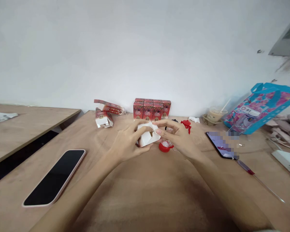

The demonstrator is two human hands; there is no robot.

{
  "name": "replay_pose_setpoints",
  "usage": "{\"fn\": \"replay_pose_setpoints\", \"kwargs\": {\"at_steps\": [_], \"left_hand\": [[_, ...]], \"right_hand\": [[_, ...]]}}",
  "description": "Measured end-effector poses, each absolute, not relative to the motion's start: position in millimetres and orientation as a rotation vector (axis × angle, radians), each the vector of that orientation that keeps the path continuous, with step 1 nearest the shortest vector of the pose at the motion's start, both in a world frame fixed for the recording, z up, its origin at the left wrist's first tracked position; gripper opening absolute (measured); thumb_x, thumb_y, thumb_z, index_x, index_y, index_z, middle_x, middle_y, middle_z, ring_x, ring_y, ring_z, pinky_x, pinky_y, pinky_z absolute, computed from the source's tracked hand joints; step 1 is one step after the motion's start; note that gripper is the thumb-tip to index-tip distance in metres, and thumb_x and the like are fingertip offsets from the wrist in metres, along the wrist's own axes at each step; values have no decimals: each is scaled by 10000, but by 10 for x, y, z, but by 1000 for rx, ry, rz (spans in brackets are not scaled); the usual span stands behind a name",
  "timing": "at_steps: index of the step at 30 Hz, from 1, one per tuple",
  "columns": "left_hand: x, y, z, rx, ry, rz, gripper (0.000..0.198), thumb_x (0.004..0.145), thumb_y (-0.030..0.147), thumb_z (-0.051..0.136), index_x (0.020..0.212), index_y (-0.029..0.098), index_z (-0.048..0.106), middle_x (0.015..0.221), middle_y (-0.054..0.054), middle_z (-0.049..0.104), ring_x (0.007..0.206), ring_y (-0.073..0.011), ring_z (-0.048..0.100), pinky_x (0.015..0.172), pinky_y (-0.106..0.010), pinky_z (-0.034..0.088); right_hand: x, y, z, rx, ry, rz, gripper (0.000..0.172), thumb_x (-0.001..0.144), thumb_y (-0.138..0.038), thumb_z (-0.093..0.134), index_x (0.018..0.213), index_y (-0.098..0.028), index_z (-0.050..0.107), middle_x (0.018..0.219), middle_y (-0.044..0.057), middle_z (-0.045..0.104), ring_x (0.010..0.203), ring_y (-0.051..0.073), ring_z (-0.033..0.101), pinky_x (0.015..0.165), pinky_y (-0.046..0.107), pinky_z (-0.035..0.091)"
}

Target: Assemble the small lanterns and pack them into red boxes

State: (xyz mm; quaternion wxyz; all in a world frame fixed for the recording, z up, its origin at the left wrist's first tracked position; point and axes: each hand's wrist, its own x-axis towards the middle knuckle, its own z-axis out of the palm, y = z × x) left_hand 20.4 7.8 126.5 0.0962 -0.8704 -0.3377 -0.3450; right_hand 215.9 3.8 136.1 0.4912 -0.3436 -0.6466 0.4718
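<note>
A small carton (148,137) is held up over the table, its white inner flaps facing me and a little red showing on its lower side. My left hand (127,140) is closed around its left side, thumb below and fingers over the top. At its upper right edge, the bent fingers of my right hand (177,137) pinch a white flap. Just under the right hand lies a red round part with clear plastic and thin wire (165,146). Another red part (186,124) sits behind it. What the carton contains cannot be made out.
Red printed cartons (148,111) stand stacked against the wall. Opened cartons (103,118) lie to their left. A black-screened phone (55,177) rests at left. On the right are another phone (219,145), a screwdriver (250,171), a drink cup (216,113) and a flowered bag (258,106).
</note>
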Motion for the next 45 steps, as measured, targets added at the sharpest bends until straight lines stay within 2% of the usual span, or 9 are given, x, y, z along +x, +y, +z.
{"fn": "replay_pose_setpoints", "kwargs": {"at_steps": [5, 8, 11, 18, 25, 30, 33, 38, 45], "left_hand": [[174, 86, 1272, -2532, -949, -975, 362, 795, 359, 591, 1148, 280, 587, 1234, -94, 536, 994, -229, 599, 703, -282, 508], [142, 108, 1272, -2576, -815, -947, 296, 827, 350, 563, 1116, 324, 620, 1258, -77, 551, 1047, -246, 577, 782, -325, 499], [123, 131, 1266, -2584, -719, -884, 245, 843, 357, 549, 1069, 344, 643, 1197, -63, 606, 1015, -250, 576, 791, -360, 492], [139, 127, 1274, -2513, -611, -801, 183, 839, 318, 552, 995, 316, 648, 1154, -61, 632, 987, -257, 565, 720, -364, 504], [146, 124, 1243, -2397, -532, -836, 176, 823, 215, 542, 959, 300, 616, 1187, -59, 607, 1058, -250, 556, 789, -372, 511], [120, 113, 1256, -2304, -488, -975, 194, 837, 291, 519, 1022, 235, 508, 1126, -122, 598, 855, -184, 612, 673, -309, 531], [119, 105, 1275, -2260, -442, -973, 224, 846, 295, 520, 1041, 205, 459, 1095, -142, 615, 815, -168, 619, 674, -306, 539], [124, 112, 1274, -2239, -403, -921, 236, 853, 310, 504, 1052, 192, 459, 1084, -148, 645, 904, -193, 645, 695, -298, 543], [148, 108, 1303, -2210, -384, -942, 242, 843, 272, 512, 1066, 190, 468, 1057, -130, 687, 861, -189, 681, 635, -260, 543]], "right_hand": [[2182, 39, 1396, -821, -1562, 1193, 257, 776, -380, 667, 996, -247, 658, 884, 16, 652, 775, 138, 645, 669, 314, 601], [2191, 20, 1432, -833, -1559, 1179, 269, 751, -382, 692, 980, -246, 654, 829, 6, 637, 725, 130, 638, 627, 293, 593], [2196, -3, 1460, -845, -1573, 1154, 279, 737, -390, 702, 963, -238, 642, 879, 15, 642, 708, 125, 632, 589, 267, 574], [2198, -20, 1453, -846, -1699, 1120, 207, 771, -329, 655, 936, -226, 585, 945, 15, 625, 748, 128, 615, 627, 268, 531], [2196, -56, 1453, -948, -1723, 1031, 205, 737, -267, 653, 889, -229, 522, 838, -15, 589, 642, 108, 554, 511, 216, 419], [2203, -95, 1490, -980, -1709, 1066, 226, 722, -271, 660, 882, -230, 505, 826, -16, 580, 634, 107, 546, 474, 195, 371], [2197, -111, 1497, -1006, -1712, 1031, 215, 721, -259, 656, 880, -227, 514, 819, -20, 580, 633, 102, 543, 489, 198, 364], [2134, -110, 1461, -1008, -1722, 1002, 201, 710, -204, 633, 881, -217, 528, 697, -49, 552, 605, 101, 535, 539, 220, 392], [2076, -107, 1465, -998, -1685, 984, 177, 698, -189, 627, 845, -206, 530, 607, -79, 494, 547, 84, 495, 512, 205, 360]]}}
